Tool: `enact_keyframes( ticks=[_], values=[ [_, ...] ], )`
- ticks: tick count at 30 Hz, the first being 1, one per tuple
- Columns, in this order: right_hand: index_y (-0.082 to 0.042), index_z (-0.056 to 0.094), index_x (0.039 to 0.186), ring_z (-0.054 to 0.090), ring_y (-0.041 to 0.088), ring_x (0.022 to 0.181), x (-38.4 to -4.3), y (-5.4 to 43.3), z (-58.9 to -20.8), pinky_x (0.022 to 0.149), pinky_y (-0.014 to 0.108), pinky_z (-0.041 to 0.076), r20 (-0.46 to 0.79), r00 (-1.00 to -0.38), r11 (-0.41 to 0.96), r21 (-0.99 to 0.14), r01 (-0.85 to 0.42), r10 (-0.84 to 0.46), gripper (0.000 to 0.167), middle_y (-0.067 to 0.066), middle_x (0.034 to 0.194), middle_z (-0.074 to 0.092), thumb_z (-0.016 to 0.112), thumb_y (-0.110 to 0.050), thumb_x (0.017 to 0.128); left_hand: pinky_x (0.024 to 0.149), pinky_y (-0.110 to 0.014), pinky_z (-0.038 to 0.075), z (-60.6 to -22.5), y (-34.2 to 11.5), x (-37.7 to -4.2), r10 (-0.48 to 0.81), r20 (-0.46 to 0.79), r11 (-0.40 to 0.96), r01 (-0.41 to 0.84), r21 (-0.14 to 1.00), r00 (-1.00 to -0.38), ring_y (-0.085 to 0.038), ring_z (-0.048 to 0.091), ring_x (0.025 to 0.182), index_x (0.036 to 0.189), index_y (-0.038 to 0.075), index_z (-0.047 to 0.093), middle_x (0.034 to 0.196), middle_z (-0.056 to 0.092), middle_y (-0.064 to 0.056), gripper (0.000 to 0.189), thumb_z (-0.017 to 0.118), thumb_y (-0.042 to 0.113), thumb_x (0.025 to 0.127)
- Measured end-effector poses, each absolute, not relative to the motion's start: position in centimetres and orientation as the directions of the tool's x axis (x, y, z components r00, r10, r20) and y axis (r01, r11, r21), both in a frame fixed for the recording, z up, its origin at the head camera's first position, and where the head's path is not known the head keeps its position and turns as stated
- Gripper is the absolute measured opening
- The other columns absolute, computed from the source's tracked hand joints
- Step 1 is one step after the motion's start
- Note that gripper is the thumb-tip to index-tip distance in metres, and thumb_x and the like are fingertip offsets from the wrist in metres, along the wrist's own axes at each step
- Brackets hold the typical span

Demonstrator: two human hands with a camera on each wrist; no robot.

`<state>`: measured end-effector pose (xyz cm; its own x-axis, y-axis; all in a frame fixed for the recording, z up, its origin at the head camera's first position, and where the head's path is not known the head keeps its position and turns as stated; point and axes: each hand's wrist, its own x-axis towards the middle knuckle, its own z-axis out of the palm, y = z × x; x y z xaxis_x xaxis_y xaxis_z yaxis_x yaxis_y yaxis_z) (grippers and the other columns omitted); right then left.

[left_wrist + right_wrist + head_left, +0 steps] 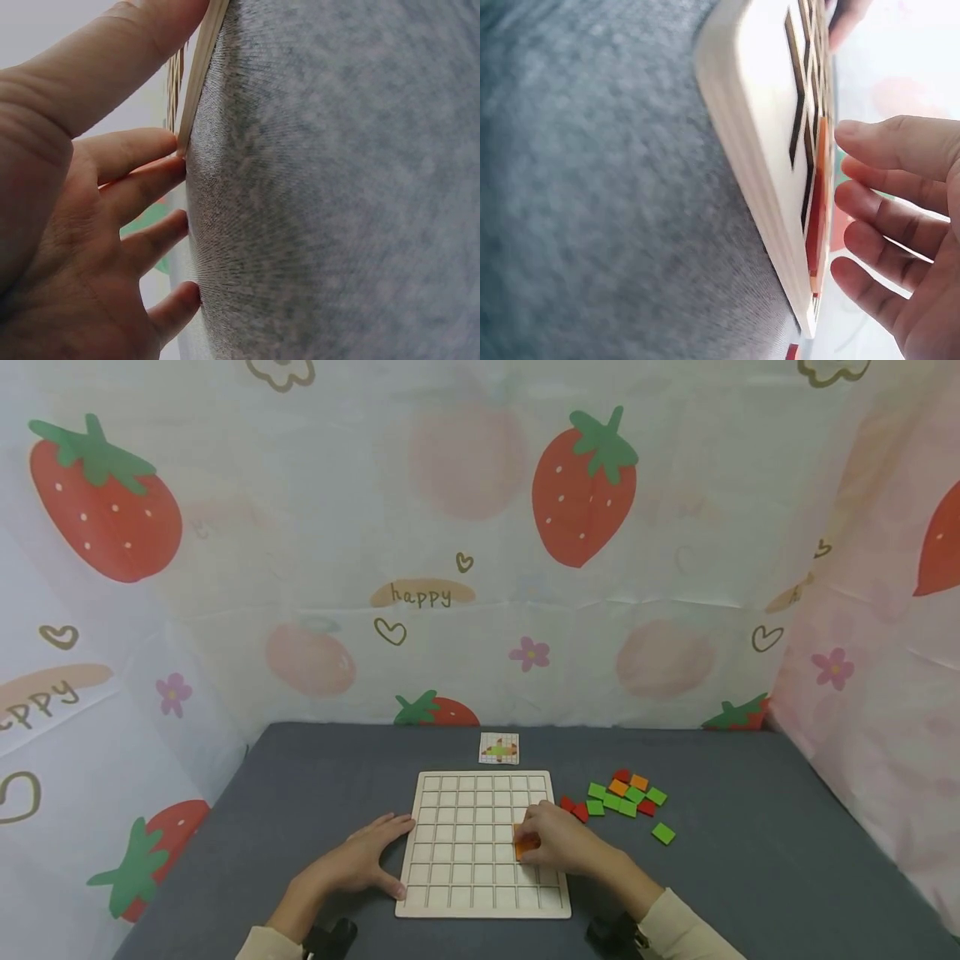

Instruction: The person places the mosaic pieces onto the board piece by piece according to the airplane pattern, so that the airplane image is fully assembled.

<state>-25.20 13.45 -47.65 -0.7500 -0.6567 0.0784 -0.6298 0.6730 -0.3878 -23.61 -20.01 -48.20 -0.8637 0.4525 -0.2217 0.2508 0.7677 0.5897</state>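
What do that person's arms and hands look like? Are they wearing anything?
They wear plain cream sleeves: a left sleeve and a right sleeve. The left hand and right hand have no gloves. A black gadget shows below the left sleeve's cuff; its exact shape is unclear.

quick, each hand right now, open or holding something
Left hand: open, touching the board.
Right hand: open over tiles on the board, contact unclear.
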Motion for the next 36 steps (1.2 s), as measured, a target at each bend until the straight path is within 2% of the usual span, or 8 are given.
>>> enact_keyframes(
  ticks=[7,17,22,25,30,36],
  values=[
    [-0.008,0.077,0.098,0.051,0.010,0.080,-25.4,14.0,-47.1,0.069,0.022,0.043,0.110,-0.756,0.657,-0.425,-0.623,-0.645,0.018,0.000,0.089,0.065,0.076,-0.016,0.082,0.109,-0.069,0.022,-48.2,-20.0,-23.6,0.452,-0.226,0.772,0.250,0.585,-0.863,-0.043,0.021,0.147,0.149,0.004,0.038,0.156,0.036,-0.015,0.104,0.088,0.038,0.064],
    [-0.009,0.077,0.099,0.050,0.015,0.085,-25.6,16.0,-46.9,0.069,0.025,0.043,0.094,-0.818,0.696,-0.478,-0.537,-0.567,0.017,-0.001,0.091,0.065,0.075,-0.019,0.084,0.109,-0.069,0.022,-48.2,-20.0,-23.7,0.451,-0.234,0.773,0.246,0.585,-0.861,-0.044,0.021,0.147,0.149,0.005,0.038,0.156,0.035,-0.016,0.103,0.087,0.039,0.065],
    [-0.011,0.076,0.101,0.049,0.013,0.082,-25.5,17.6,-47.0,0.067,0.023,0.042,0.078,-0.850,0.693,-0.544,-0.474,-0.520,0.017,-0.002,0.090,0.063,0.073,-0.019,0.087,0.109,-0.069,0.023,-48.2,-20.0,-23.8,0.452,-0.238,0.777,0.249,0.578,-0.860,-0.043,0.022,0.147,0.149,0.005,0.038,0.156,0.035,-0.015,0.104,0.087,0.041,0.065],
    [-0.008,0.074,0.102,0.052,0.012,0.080,-25.3,18.5,-46.8,0.066,0.023,0.046,0.053,-0.877,0.685,-0.604,-0.409,-0.478,0.018,0.000,0.090,0.062,0.072,-0.018,0.087,0.109,-0.069,0.022,-48.2,-20.0,-23.8,0.460,-0.238,0.774,0.256,0.579,-0.855,-0.043,0.021,0.147,0.150,0.005,0.037,0.156,0.035,-0.015,0.104,0.086,0.042,0.065],
    [-0.004,0.072,0.105,0.059,0.014,0.086,-24.9,20.2,-46.6,0.076,0.029,0.054,0.049,-0.903,0.683,-0.637,-0.358,-0.427,0.022,0.002,0.096,0.065,0.072,-0.017,0.087,0.108,-0.070,0.022,-48.3,-20.1,-23.7,0.474,-0.232,0.768,0.270,0.581,-0.850,-0.044,0.021,0.147,0.150,0.005,0.037,0.157,0.035,-0.016,0.104,0.085,0.044,0.066],
    [-0.003,0.073,0.106,0.063,0.016,0.088,-24.8,22.3,-46.5,0.077,0.032,0.053,0.093,-0.918,0.699,-0.620,-0.356,-0.386,0.023,0.003,0.096,0.068,0.073,-0.015,0.086,0.108,-0.071,0.021,-48.1,-20.2,-23.6,0.481,-0.212,0.752,0.277,0.598,-0.851,-0.046,0.021,0.146,0.149,0.003,0.037,0.156,0.035,-0.018,0.104,0.085,0.043,0.066]
  ],
)
